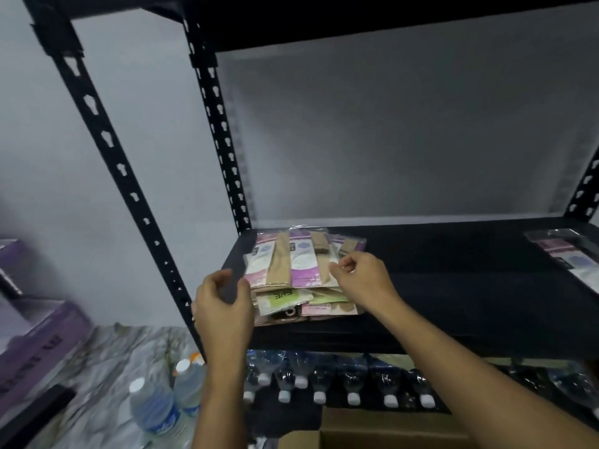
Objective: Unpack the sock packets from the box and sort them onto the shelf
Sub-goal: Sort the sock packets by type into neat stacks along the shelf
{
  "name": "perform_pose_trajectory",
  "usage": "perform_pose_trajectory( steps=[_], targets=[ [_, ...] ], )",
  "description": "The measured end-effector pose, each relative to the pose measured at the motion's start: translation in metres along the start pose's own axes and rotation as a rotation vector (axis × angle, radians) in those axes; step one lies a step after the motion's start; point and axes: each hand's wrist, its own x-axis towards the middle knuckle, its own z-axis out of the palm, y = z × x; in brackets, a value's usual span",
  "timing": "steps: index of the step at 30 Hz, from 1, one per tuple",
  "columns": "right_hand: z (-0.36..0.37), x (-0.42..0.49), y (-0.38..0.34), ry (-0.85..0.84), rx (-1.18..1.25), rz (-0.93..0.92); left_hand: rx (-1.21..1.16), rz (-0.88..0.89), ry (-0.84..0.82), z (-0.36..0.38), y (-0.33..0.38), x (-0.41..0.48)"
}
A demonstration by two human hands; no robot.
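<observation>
A stack of sock packets [293,273] in clear wrap with pink, purple and green cards lies on the left end of the black shelf [453,286]. My left hand [223,306] sits at the stack's left edge, thumb and fingers bent in a loose C beside the top packets, holding nothing that I can see. My right hand [359,277] hovers over the stack's right side with its fingers curled in. A few more packets [564,254] lie at the shelf's far right. The open cardboard box [389,429] is below, at the bottom edge.
Rows of water bottles [324,380] fill the level under the shelf. Two loose bottles [155,406] stand on the marbled floor at the left, near purple cartons [39,345]. A black upright post [136,196] rises left of the stack. The shelf's middle is bare.
</observation>
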Motion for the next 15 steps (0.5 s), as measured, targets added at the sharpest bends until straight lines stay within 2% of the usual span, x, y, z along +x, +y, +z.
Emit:
perform_pose_trajectory(
  steps=[9, 15],
  targets=[
    [0.013, 0.024, 0.008, -0.138, -0.152, 0.2, 0.09, -0.091, -0.213, 0.011, -0.009, 0.018],
    [0.009, 0.022, 0.005, -0.154, -0.119, 0.221, 0.139, -0.162, -0.282, 0.024, -0.021, 0.024]
  ],
)
